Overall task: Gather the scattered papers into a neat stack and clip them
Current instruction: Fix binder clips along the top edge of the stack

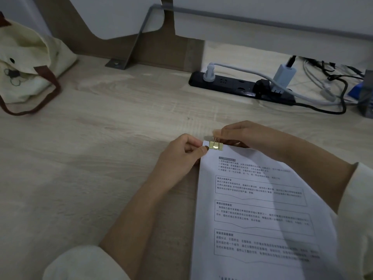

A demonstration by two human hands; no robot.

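A stack of white printed papers (258, 209) lies on the wooden desk (101, 148), its edges lined up. A gold binder clip (216, 146) sits on the stack's top left corner. My left hand (179, 156) pinches that corner of the papers just left of the clip. My right hand (242, 133) reaches over the top edge, and its fingertips hold the clip's wire handles.
A cream tote bag (26, 63) with brown straps lies at the far left. A black power strip (240, 87) with plugs and tangled cables (327, 85) runs along the back right. White partition panels (262, 19) stand behind the desk.
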